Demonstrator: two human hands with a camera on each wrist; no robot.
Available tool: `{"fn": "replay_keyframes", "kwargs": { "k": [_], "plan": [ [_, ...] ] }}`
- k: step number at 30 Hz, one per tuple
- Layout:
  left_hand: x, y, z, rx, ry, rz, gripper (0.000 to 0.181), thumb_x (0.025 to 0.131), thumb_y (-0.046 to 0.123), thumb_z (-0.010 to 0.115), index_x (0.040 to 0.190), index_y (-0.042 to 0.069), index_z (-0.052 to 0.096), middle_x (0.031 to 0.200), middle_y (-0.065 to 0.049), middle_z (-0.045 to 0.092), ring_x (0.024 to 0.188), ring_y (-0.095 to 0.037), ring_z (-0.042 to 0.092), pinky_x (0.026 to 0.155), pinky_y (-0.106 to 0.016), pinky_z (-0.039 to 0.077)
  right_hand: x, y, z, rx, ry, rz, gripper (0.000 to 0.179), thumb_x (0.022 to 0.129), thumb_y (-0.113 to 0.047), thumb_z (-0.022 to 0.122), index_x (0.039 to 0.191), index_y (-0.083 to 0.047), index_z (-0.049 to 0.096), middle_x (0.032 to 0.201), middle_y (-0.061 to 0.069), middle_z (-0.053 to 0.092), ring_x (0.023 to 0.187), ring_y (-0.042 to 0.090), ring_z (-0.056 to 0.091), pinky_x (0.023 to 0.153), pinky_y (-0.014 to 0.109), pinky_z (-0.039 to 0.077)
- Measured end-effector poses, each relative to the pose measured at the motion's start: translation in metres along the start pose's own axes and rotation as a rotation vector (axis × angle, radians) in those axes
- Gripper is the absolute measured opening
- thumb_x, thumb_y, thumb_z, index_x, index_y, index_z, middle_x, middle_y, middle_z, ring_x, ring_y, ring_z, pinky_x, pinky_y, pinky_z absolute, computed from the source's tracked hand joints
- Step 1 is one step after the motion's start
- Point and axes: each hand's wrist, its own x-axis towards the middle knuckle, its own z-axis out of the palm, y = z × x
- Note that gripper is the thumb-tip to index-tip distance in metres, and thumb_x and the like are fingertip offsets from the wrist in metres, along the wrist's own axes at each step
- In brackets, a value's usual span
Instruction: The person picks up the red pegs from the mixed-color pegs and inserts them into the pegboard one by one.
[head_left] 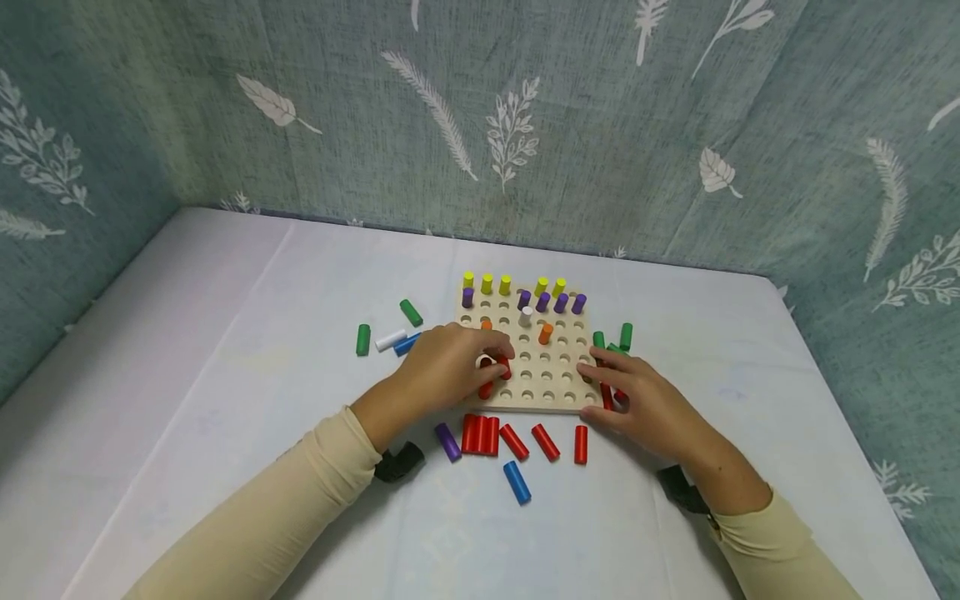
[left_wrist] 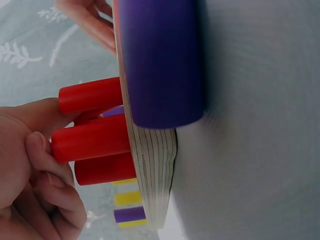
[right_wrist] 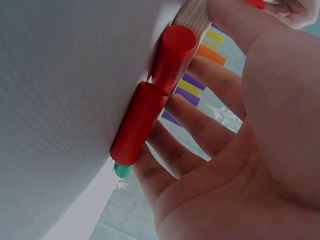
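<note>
My left hand (head_left: 450,362) is over the left front of a wooden pegboard (head_left: 537,406), its thumb and index finger pinching a red peg (head_left: 506,367). In the left wrist view, several red pegs (left_wrist: 92,138) stick out of the board close to those fingers. My right hand (head_left: 637,390) rests along the board's right edge, fingers spread and loosely bent, gripping nothing. Beside its fingers in the right wrist view lie a red peg (right_wrist: 139,123) and a second one (right_wrist: 175,55) against the board. Yellow (head_left: 505,285), purple (head_left: 542,302), orange (head_left: 546,334) and white pegs (head_left: 526,317) stand in the board.
Loose red pegs (head_left: 481,435), a purple peg (head_left: 447,442) and a blue peg (head_left: 517,482) lie before the board. Green (head_left: 363,340), white (head_left: 391,340) and blue pegs (head_left: 407,343) lie to its left. More green pegs (head_left: 626,336) are on the right.
</note>
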Motion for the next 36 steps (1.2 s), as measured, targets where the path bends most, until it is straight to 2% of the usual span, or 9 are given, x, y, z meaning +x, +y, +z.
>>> {"fn": "replay_keyframes", "kwargs": {
  "k": [4,10,16,23,26,30,36],
  "plan": [
    [0.0,0.0,0.001,0.001,-0.021,-0.01,0.022,0.089,0.025,0.077,0.111,0.023,0.076,0.098,0.006,0.076,0.081,-0.009,0.061,0.066,-0.023,0.048,-0.001,0.001,0.0,-0.008,-0.012,-0.002,0.066,0.084,-0.034,0.081,0.143,-0.018,0.057,0.158,0.011,0.04,0.144,0.04,0.037,0.11,0.056,0.043],
    [0.001,0.002,0.0,-0.013,0.003,0.004,0.024,0.089,0.025,0.077,0.113,0.022,0.077,0.101,0.007,0.077,0.078,-0.01,0.06,0.059,-0.023,0.043,0.0,0.001,-0.002,-0.004,0.007,-0.007,0.066,0.083,-0.033,0.082,0.143,-0.019,0.057,0.157,0.011,0.04,0.144,0.04,0.037,0.108,0.056,0.044],
    [0.002,0.003,0.002,-0.018,-0.031,0.006,0.023,0.091,0.026,0.075,0.114,0.023,0.077,0.087,0.007,0.073,0.064,-0.011,0.053,0.052,-0.022,0.034,-0.001,0.002,-0.001,-0.008,-0.015,0.006,0.066,0.084,-0.035,0.081,0.143,-0.019,0.056,0.158,0.011,0.039,0.144,0.04,0.036,0.11,0.058,0.042],
    [0.002,0.002,0.0,-0.019,-0.033,0.011,0.026,0.091,0.025,0.075,0.116,0.023,0.076,0.103,0.005,0.076,0.067,-0.011,0.055,0.052,-0.023,0.035,0.0,0.003,-0.001,0.0,-0.002,-0.005,0.066,0.084,-0.035,0.081,0.143,-0.02,0.057,0.158,0.011,0.04,0.144,0.04,0.036,0.109,0.058,0.042],
    [0.001,0.0,0.0,-0.034,-0.043,0.017,0.027,0.092,0.025,0.074,0.119,0.022,0.075,0.104,0.005,0.075,0.066,-0.01,0.055,0.052,-0.022,0.037,0.0,0.002,0.0,0.004,-0.017,0.005,0.066,0.084,-0.035,0.081,0.143,-0.02,0.057,0.158,0.011,0.04,0.144,0.04,0.036,0.109,0.058,0.043],
    [0.001,-0.003,-0.003,-0.037,-0.007,0.03,0.026,0.094,0.026,0.071,0.119,0.02,0.074,0.104,0.007,0.076,0.071,-0.007,0.057,0.055,-0.023,0.042,0.001,0.003,0.001,-0.005,-0.005,0.001,0.066,0.084,-0.036,0.081,0.143,-0.02,0.057,0.158,0.01,0.04,0.144,0.039,0.037,0.109,0.056,0.043],
    [-0.001,-0.003,-0.011,-0.025,0.051,0.03,0.025,0.096,0.03,0.067,0.118,0.02,0.073,0.099,0.007,0.076,0.074,-0.01,0.059,0.061,-0.025,0.046,0.001,0.0,0.0,-0.002,-0.006,0.002,0.066,0.083,-0.034,0.081,0.143,-0.02,0.057,0.158,0.01,0.04,0.144,0.04,0.036,0.109,0.057,0.043]
  ]
}}
